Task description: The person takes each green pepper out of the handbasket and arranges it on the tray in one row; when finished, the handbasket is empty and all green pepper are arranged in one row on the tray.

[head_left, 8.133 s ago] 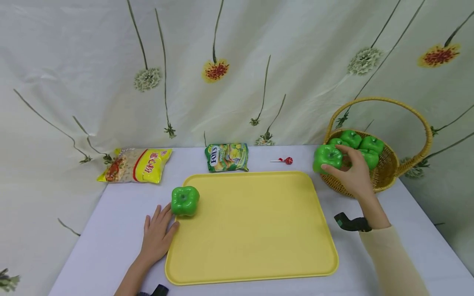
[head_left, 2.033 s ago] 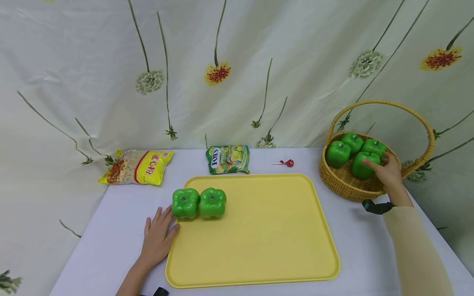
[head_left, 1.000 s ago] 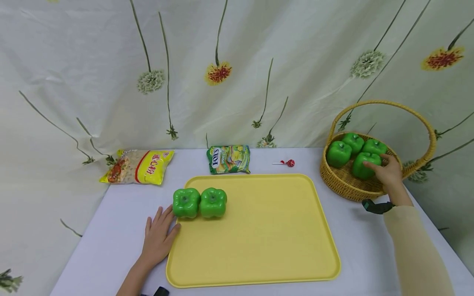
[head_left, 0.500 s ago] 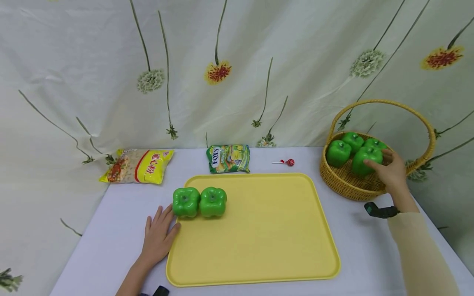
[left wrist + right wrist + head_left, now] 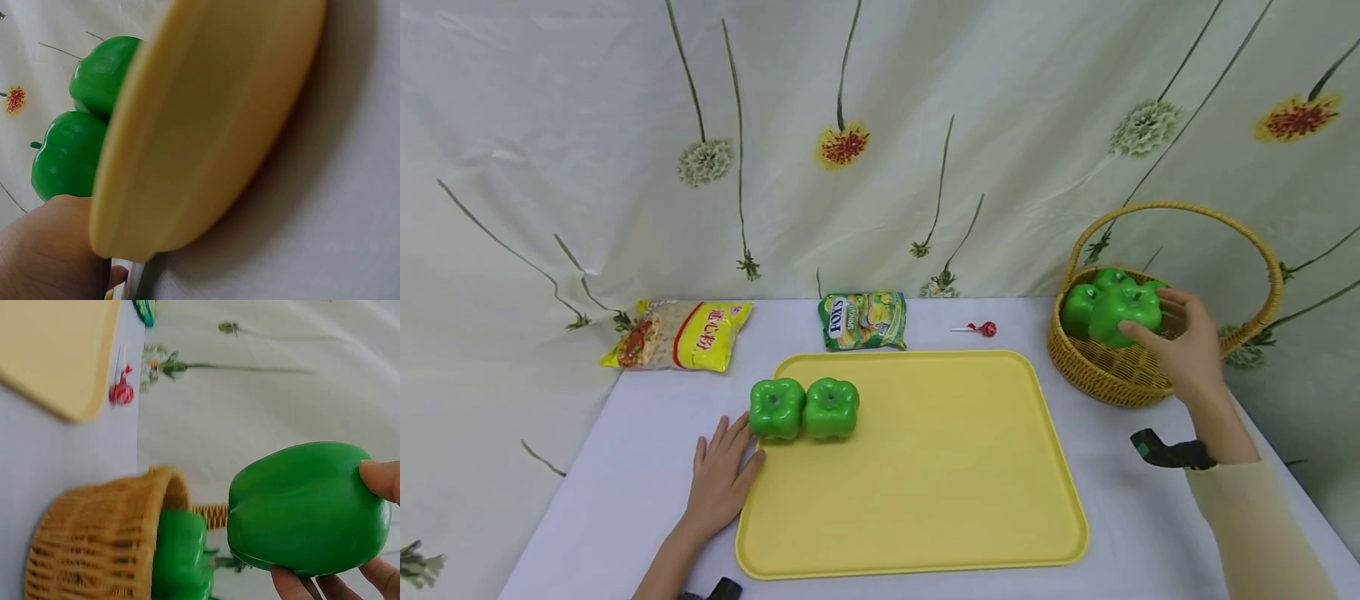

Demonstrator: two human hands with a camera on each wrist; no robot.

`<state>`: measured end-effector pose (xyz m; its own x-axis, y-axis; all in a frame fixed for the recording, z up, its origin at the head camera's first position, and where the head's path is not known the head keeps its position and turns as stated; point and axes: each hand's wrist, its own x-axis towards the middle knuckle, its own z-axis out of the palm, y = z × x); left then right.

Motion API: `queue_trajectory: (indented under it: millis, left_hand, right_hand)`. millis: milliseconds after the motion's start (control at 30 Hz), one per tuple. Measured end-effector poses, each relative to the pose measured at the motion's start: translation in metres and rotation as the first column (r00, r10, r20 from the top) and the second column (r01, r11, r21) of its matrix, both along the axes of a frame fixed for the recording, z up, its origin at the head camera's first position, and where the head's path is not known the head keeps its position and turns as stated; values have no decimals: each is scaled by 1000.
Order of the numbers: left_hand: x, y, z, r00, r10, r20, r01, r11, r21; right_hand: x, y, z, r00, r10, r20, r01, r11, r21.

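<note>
My right hand grips a green bell pepper between thumb and fingers, raised over the wicker basket. In the right wrist view this pepper hangs above the basket's rim. Behind it, several other green peppers lie in the basket, partly covered. Flat at the tray's left edge, my left hand rests with its fingers straight. Two green peppers stand side by side in the yellow tray's upper left corner: one pepper by my left fingertips, the other pepper right of it.
Behind the tray lie a yellow food packet, a green FOX'S candy bag and a red lollipop. The basket's tall handle arches over its opening. A flowered cloth hangs behind the table.
A second pepper now stands on the tray, compared with the oldest frame. In the last half second my right hand has lifted another pepper up and leftward in the basket. My left hand stays put.
</note>
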<state>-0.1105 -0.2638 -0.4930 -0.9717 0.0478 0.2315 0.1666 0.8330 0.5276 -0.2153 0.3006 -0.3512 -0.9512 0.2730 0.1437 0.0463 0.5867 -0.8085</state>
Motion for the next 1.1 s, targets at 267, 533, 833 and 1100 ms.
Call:
queue_trajectory:
  millis: [267,533,833,1100]
  left_hand:
    - [0,0,1,1000,-2,-4,2,1000,0]
    - [0,0,1,1000,-1,2,1,1000,3]
    - [0,0,0,1000,-3,-2,3,1000,2]
    - [0,-1,-1,1000,-3,-3,3,1000,7]
  right_hand:
    - [14,-40,-12,982,171,-76,-171,985,-2]
    - [15,-95,-45,919,388,-67,-393,912,-118]
    - [21,-162,-64,854,519,-47,-518,835,-184]
    - [25,-205,-74,832,554,-20,-547,814,-197]
